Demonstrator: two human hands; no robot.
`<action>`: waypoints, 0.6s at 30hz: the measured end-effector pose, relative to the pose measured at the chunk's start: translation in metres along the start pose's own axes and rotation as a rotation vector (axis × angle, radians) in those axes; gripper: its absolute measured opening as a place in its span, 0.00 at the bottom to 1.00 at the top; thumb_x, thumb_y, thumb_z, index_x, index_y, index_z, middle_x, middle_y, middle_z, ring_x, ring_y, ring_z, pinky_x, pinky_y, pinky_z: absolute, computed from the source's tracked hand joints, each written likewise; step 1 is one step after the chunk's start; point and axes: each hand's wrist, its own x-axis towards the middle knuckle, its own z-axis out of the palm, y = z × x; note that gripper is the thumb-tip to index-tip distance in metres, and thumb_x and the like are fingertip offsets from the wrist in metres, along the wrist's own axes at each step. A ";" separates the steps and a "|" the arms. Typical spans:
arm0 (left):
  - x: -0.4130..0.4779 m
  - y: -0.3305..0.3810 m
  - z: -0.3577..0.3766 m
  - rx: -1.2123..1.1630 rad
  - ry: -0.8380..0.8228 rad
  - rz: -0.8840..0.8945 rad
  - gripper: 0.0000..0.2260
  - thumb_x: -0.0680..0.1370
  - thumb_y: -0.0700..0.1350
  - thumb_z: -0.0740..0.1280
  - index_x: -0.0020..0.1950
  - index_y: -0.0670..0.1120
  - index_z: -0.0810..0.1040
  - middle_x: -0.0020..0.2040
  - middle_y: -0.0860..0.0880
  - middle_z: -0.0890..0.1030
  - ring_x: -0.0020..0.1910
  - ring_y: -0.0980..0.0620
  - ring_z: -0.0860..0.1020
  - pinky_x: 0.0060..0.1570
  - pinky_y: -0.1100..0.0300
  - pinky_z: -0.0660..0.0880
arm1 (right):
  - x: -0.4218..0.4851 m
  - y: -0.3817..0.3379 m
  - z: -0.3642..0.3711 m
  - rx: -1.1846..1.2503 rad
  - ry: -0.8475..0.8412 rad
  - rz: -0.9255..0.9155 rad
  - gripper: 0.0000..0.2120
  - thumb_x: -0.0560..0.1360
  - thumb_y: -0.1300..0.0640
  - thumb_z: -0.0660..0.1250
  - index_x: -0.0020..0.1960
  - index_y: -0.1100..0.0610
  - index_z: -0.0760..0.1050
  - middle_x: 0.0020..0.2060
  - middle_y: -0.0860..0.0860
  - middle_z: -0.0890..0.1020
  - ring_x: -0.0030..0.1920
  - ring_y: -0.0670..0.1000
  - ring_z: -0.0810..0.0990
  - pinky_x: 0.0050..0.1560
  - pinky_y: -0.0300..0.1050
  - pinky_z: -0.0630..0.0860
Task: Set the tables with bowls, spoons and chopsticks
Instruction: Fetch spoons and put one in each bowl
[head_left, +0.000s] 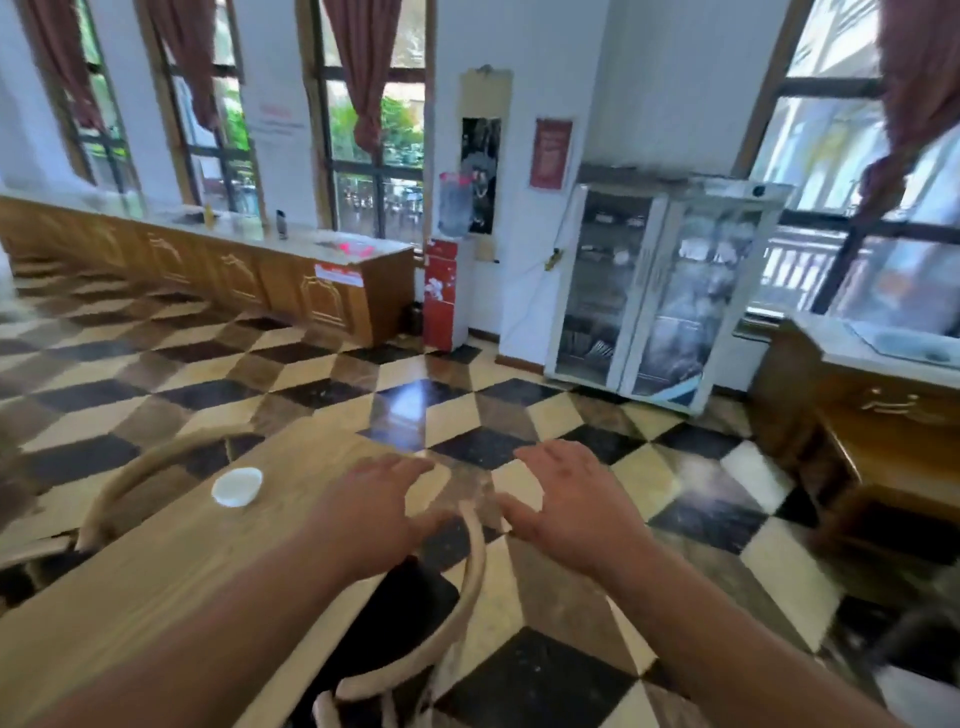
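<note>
Hovering left hand (371, 512), right hand (566, 499), fingers spread | white bowl (237, 486) on table (156, 571) | glass cabinet (654, 291) contents blurred

Dining hall: wooden table (156, 561), glass-door cabinet (660, 291)

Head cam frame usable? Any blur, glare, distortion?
Head view: motion blur throughout, left hand and right hand soft, cabinet contents smeared; glare patch on the floor; right window blown out; wide-angle bend curves the counter; bowl readable.
</note>
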 end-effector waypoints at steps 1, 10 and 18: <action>0.012 0.020 0.004 0.003 -0.009 0.017 0.35 0.74 0.76 0.62 0.78 0.63 0.70 0.78 0.56 0.74 0.77 0.51 0.70 0.74 0.47 0.69 | -0.006 0.024 -0.008 -0.006 -0.002 0.045 0.41 0.76 0.24 0.49 0.78 0.47 0.69 0.76 0.50 0.74 0.76 0.54 0.69 0.76 0.57 0.67; 0.125 0.233 0.102 0.038 -0.065 0.146 0.41 0.68 0.84 0.55 0.77 0.67 0.65 0.79 0.59 0.71 0.79 0.51 0.69 0.74 0.43 0.69 | -0.068 0.266 -0.048 -0.014 0.018 0.257 0.37 0.79 0.25 0.54 0.81 0.45 0.64 0.79 0.47 0.70 0.78 0.53 0.67 0.79 0.55 0.64; 0.190 0.343 0.174 0.092 -0.082 0.241 0.48 0.64 0.87 0.44 0.78 0.66 0.64 0.81 0.58 0.69 0.80 0.50 0.67 0.74 0.41 0.69 | -0.083 0.408 -0.070 0.001 0.037 0.409 0.39 0.76 0.21 0.53 0.79 0.42 0.65 0.78 0.45 0.71 0.78 0.52 0.69 0.77 0.56 0.69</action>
